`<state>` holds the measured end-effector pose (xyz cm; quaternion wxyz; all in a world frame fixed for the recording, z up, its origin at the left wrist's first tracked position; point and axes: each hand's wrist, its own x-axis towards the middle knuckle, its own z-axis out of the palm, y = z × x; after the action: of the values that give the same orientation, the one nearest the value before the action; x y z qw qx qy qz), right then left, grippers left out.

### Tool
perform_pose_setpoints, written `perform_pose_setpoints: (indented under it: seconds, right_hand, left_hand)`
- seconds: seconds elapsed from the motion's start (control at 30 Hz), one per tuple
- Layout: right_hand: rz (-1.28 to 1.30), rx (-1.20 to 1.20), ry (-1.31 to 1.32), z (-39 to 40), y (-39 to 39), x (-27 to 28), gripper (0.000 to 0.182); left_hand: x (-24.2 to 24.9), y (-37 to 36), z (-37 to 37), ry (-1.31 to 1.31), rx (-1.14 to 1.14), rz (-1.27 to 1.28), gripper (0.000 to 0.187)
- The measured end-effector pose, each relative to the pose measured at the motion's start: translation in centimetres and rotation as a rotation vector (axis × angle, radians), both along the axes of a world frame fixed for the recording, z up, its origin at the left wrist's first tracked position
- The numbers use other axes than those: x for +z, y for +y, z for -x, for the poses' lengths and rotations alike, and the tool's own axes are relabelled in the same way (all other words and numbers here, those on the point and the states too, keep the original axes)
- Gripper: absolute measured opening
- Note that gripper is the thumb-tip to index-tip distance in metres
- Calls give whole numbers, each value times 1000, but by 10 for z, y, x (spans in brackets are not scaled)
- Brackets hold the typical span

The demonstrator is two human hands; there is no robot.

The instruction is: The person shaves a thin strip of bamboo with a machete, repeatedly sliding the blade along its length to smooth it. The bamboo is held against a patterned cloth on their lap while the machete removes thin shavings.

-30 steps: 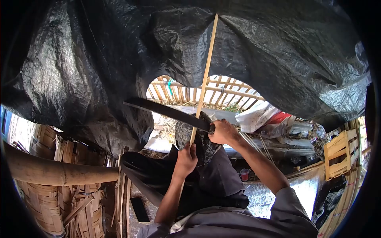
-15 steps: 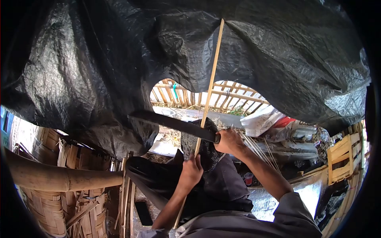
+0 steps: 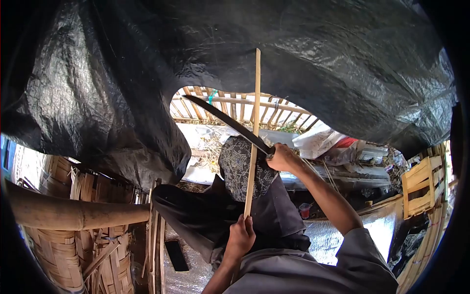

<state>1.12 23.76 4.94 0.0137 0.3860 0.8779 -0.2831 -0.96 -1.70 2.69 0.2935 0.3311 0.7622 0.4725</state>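
Observation:
My left hand [image 3: 240,237] is closed around the lower part of a long, thin bamboo strip [image 3: 257,93], which points up and away from my lap. In my right hand [image 3: 284,159] is the handle of a machete [image 3: 230,120], its dark blade slanting up to the left. The blade crosses the strip close to the handle, right at its surface. Beneath the strip, a dark patterned cloth pad [image 3: 240,164] covers my knee.
Black plastic sheeting [image 3: 318,63] hangs ahead and overhead. At left are a thick bamboo pole [image 3: 83,214] and woven baskets [image 3: 56,255]. A phone [image 3: 176,256] lies beside my leg. A red cup [image 3: 304,210] and a slatted wooden crate [image 3: 422,186] are at right.
My left hand has drawn the strip down toward my body. The machete's tip has swung upward, and my right hand has shifted slightly up. More of the patterned pad shows.

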Motion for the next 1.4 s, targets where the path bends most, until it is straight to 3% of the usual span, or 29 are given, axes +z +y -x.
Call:
perform_pose_setpoints:
  seconds: [0.1, 0.13, 0.2, 0.4, 0.5, 0.57, 0.7, 0.8, 0.87, 0.9, 1.0, 1.23, 1.27, 1.4]
  right_hand:
    - [-84, 16, -8, -1, 1, -15, 25]
    - [-133, 56, -21, 0, -1, -11, 25]
    - [-224, 57, -73, 2, -12, 0, 24]
    - [-393, 192, -228, -3, -31, 19, 20]
    - [-396, 272, -228, -11, -35, 20, 23]
    - [-386, 287, -236, -18, -37, 16, 23]
    - [-331, 279, -241, -30, -48, 17, 23]
    - [-261, 272, -229, -36, -51, 8, 21]
    - [-127, 235, -185, -42, -55, 1, 20]
    - [-108, 177, -187, -42, -58, 5, 20]
    - [-34, 98, -186, -43, -61, 6, 20]
    - [87, 47, -178, -36, -48, -3, 23]
    - [14, 54, -85, -40, -48, -12, 22]
    - [-37, 64, -126, -38, -48, -11, 25]
  left_hand:
    - [-14, -4, 12, -315, -74, 12, 20]
    - [-14, -3, 17, -311, -64, 9, 20]
    - [-13, 0, 23, -858, -95, -1, 25]
    - [-25, 25, 33, -875, -123, -230, 26]
    - [-15, 34, 36, -973, -70, -278, 25]
    - [-23, 38, 42, -1237, -82, -307, 23]
    - [-37, 38, 45, -1332, -156, -292, 21]
    - [-39, 41, 37, -1174, -77, -247, 19]
    - [-37, 47, 29, -180, -44, -248, 18]
    - [-29, 49, 25, 54, -27, -204, 21]
    - [-20, 49, 17, 190, -4, -118, 18]
    - [-23, 42, 1, 225, 27, 20, 13]
    - [-20, 40, 1, 209, 21, 24, 12]
    - [-15, 29, 1, 231, 14, 45, 12]
